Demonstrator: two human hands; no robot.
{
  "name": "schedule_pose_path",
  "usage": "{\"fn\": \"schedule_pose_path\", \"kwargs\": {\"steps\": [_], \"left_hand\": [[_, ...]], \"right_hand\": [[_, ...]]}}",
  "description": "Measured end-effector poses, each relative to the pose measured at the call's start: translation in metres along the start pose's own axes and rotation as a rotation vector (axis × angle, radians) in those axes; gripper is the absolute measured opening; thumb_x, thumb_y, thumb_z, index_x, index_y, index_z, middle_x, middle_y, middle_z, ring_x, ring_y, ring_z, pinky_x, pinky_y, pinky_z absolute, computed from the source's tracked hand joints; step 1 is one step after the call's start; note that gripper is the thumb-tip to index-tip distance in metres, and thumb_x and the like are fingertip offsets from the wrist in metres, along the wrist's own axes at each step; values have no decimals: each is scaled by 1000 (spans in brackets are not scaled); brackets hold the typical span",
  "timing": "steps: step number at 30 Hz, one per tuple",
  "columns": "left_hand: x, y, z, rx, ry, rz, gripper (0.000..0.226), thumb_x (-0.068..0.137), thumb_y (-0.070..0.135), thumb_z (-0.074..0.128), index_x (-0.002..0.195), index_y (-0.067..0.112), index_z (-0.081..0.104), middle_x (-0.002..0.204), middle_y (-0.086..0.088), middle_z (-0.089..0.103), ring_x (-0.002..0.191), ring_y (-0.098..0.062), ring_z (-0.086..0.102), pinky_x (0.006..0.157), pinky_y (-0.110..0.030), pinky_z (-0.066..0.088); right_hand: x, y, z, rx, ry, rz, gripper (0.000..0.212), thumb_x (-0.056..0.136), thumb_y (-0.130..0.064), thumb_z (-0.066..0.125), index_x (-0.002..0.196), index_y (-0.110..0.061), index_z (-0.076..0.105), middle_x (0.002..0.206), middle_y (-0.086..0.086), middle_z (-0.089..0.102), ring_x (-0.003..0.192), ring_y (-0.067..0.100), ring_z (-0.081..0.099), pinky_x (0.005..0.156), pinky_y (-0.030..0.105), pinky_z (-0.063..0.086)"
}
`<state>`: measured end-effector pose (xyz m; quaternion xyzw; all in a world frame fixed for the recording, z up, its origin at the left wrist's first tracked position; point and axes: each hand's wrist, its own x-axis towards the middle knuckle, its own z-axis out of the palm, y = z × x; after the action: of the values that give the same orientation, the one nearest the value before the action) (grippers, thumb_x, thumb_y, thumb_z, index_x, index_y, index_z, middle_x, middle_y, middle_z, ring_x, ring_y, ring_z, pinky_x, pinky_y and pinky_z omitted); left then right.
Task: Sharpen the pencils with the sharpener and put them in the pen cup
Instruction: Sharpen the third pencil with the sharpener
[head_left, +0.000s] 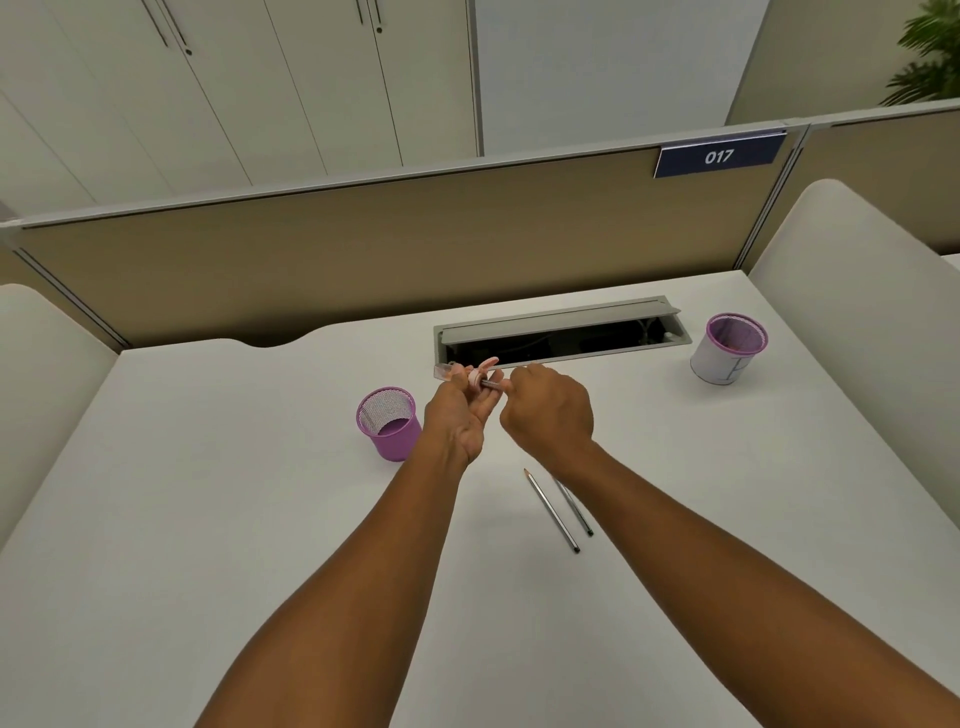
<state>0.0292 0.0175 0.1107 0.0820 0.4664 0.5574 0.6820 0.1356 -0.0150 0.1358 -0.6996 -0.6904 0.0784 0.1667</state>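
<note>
My left hand holds a small pink and clear sharpener above the white desk. My right hand grips a pencil whose short visible end points into the sharpener. Two more grey pencils lie side by side on the desk below my right wrist, one with its tip showing, the other partly hidden by my forearm. A purple mesh pen cup stands just left of my left hand.
A second purple-rimmed mesh cup stands at the back right. An open cable slot with a raised lid lies behind my hands. Partition panels enclose the desk at the back and both sides.
</note>
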Motion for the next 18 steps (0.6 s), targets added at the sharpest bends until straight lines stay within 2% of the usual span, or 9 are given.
{"fn": "schedule_pose_path", "kwargs": {"steps": [2,6,8,11,13,15,18], "left_hand": [[0,-1,-4,16,-4,-1,33,103,20,45,129,1,49,103,-17,68,92,-29,69,88,-43,54],[-3,0,-4,58,-26,5,32,102,22,45,126,1,52,99,-15,69,93,-28,68,88,-42,54],[-5,2,-1,69,-21,14,33,102,23,45,128,2,51,101,-15,68,93,-27,69,83,-40,56],[-2,2,3,65,6,12,33,102,22,47,128,2,52,106,-17,67,86,-26,71,76,-39,58],[1,2,4,61,13,8,32,101,22,49,126,2,53,106,-17,66,83,-26,71,80,-40,57],[2,2,5,70,10,5,30,101,23,49,123,3,53,101,-16,67,84,-26,70,86,-42,56],[1,1,6,69,-1,6,23,101,22,48,116,5,54,101,-17,67,89,-29,70,89,-44,55]], "right_hand": [[7,-6,-7,83,-134,143,26,95,-29,49,91,-10,66,81,3,57,70,19,53,61,26,38],[24,-1,-25,752,-538,639,34,99,-25,44,80,-6,66,66,2,50,49,10,34,41,20,27],[26,2,-27,829,-608,685,36,100,-24,41,82,-5,65,64,3,47,47,8,29,39,18,24],[23,2,-20,716,-527,576,32,98,-28,47,89,-4,66,74,6,53,55,12,38,47,21,31],[19,5,-11,581,-394,387,28,95,-33,52,90,-7,61,81,5,57,62,14,47,53,23,36],[13,9,-5,392,-234,152,19,94,-30,55,88,-13,57,82,3,57,69,16,52,57,24,36],[4,11,-2,97,-6,-79,15,95,-22,52,91,-13,62,86,4,57,66,15,48,57,25,32]]}}
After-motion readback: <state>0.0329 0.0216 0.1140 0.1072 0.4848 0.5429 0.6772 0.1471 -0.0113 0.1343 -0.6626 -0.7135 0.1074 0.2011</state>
